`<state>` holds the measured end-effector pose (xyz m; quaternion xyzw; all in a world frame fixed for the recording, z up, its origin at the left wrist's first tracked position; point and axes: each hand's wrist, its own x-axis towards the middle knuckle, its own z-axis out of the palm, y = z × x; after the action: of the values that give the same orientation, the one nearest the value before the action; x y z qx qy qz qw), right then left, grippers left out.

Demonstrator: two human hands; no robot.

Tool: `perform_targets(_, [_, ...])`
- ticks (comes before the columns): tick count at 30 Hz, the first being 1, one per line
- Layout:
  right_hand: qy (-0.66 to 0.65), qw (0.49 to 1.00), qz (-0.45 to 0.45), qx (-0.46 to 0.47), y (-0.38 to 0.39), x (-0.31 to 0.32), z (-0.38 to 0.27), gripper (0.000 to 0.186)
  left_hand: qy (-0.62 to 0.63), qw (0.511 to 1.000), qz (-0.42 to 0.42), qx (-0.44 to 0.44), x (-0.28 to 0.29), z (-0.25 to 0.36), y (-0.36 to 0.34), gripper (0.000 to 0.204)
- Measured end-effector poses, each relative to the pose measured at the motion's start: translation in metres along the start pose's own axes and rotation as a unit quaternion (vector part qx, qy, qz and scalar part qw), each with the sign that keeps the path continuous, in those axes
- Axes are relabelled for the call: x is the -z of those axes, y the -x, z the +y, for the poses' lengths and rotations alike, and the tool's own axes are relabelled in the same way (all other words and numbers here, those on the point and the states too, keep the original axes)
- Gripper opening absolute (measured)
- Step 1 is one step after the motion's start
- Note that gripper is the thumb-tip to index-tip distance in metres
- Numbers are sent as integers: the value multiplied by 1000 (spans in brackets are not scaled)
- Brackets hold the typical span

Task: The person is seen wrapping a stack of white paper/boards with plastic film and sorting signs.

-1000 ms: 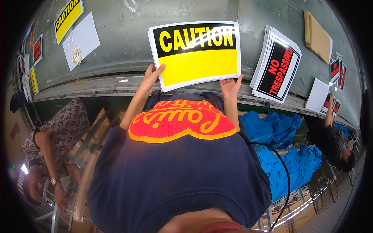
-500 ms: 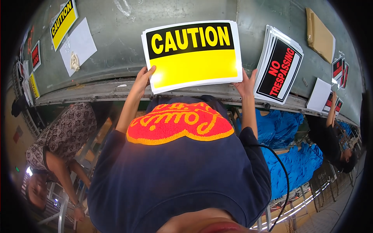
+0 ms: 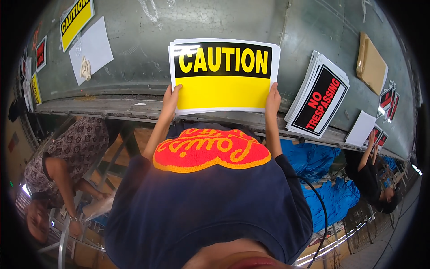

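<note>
A stack of yellow, black and white plastic-looking sign sheets point(image 3: 221, 92) is held level at the table's near edge. My left hand point(image 3: 170, 102) grips its left side, thumb on top of the yellow area. On the opposite side my right hand point(image 3: 272, 101) grips the right edge, thumb up along the white border. The fingers beneath the stack are hidden. Its sheets are slightly fanned at the upper left corner. To the right lies a fanned stack of black, red and white signs point(image 3: 317, 101), apart from my right hand.
The grey metal table point(image 3: 215, 20) carries a white sheet point(image 3: 99, 42), another yellow sign point(image 3: 78, 23) and a brown cardboard-like packet point(image 3: 371, 62). Blue plastic sheeting point(image 3: 329, 201) hangs below the table. One person point(image 3: 67, 161) is at the left; another point(image 3: 367, 175) handles signs far right.
The yellow sign stack has straightened from a slight tilt, and my right hand has shifted along its right edge. The person at the left now holds a clear plastic-looking piece.
</note>
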<state>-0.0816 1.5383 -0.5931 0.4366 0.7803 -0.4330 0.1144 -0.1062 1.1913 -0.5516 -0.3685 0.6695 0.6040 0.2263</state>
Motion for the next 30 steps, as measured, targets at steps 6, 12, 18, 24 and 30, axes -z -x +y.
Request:
perform_targets(6, [20,997,68,34,18,-13,0,61,-89,984,126,-95,-9,-12,-4,38])
perform_targets(12, [-10,994,94,61,26,-22,1,59,-182,947,184,-190,-3,-2,-5,35])
perform_targets(18, [-70,974,153,152,23,-24,-14,60,-206,924,202,-252,-5,7,-7,37])
perform_targets(24, [-114,942,193,248,1,-10,-52,57,-78,915,189,-347,-13,15,-21,41])
perform_targets(30, [-391,838,145,353,-26,-44,-74,70,32,852,158,-498,-13,33,-70,54])
